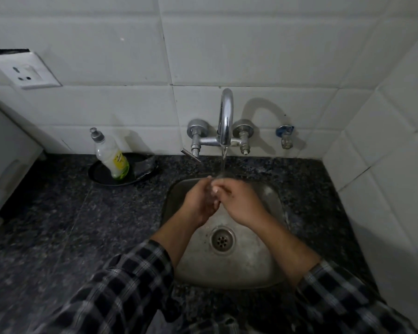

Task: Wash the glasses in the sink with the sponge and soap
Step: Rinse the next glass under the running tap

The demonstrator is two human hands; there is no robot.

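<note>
Your checked sleeves (130, 285) frame the dull steel sink (251, 268). Fingers (217, 189) of your left hand (199, 201) and right hand (239, 203) meet under the tap's water stream (223, 162); whether they grip a glass cannot be told. Probably a rinse; next, reach left for the clear soap bottle (111, 155) on its black tray (99, 174).

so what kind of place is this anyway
Probably a small home kitchen: a steel sink set in a dark granite counter, a wall tap running water, and a dish soap bottle on a black tray by the white tiled wall.
</note>
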